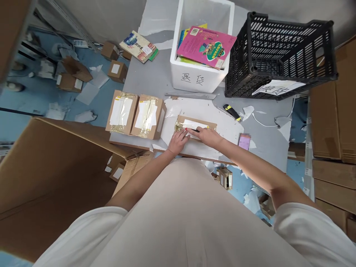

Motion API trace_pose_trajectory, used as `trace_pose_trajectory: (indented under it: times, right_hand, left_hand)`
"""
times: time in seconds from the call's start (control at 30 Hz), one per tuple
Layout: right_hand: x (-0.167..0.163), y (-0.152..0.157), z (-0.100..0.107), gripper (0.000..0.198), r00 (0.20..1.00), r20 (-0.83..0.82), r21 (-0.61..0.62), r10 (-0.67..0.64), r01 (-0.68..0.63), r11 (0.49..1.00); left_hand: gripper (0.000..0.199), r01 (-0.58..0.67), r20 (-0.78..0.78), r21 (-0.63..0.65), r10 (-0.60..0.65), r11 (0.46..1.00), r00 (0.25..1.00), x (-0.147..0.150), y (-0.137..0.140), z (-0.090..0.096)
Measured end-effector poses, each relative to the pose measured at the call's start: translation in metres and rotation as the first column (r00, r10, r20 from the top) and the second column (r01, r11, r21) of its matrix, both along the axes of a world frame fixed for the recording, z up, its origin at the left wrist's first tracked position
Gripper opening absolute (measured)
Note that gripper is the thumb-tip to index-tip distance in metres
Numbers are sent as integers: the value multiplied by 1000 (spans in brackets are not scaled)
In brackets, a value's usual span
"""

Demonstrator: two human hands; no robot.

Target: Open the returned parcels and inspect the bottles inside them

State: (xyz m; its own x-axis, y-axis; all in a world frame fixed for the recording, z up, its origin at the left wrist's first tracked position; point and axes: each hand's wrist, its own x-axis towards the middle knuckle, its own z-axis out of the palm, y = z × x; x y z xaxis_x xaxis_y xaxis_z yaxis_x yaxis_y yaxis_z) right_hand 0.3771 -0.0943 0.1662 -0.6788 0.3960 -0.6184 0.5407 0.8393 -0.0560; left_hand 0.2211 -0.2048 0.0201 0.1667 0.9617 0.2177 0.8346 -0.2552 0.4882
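A small cardboard box (214, 124) with a white label and clear tape lies on the table in front of me. My left hand (178, 141) grips the near left end of that box, its fingers bent against the edge. Over the label, my right hand (207, 135) is closed around a slim dark tool (195, 130). A red tip shows at the tool's left end, near my left fingers; its exact kind is mostly covered by the hand.
Two taped boxes (148, 116) stand at the left. Behind are a white foam box (191, 76) of books and a black crate (280, 68). A yellow-black box cutter (231, 112) and pink slip (244, 141) lie right. A big open carton (61, 167) stands lower left.
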Motion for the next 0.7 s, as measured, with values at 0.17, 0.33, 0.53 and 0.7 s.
trace_pose_trajectory:
  times: [0.17, 0.33, 0.53, 0.7]
  right_hand:
    - [-5, -1, 5, 60, 999, -5, 10, -42, 42, 999]
    - [-2, -8, 4, 59, 998, -19, 8, -61, 61, 998]
    - [4, -6, 6, 61, 998, -20, -13, -57, 57, 998]
    - [13, -5, 3, 59, 997, -29, 3, -69, 69, 998]
  left_hand:
    - [29, 11, -54, 2, -11, 1000, 998, 3, 2, 1]
    - [33, 30, -52, 11, -29, 999, 998, 5, 2, 2]
    - [31, 51, -39, 7, -51, 999, 998, 10, 2, 1]
    - [31, 71, -39, 4, -71, 997, 997, 12, 4, 0]
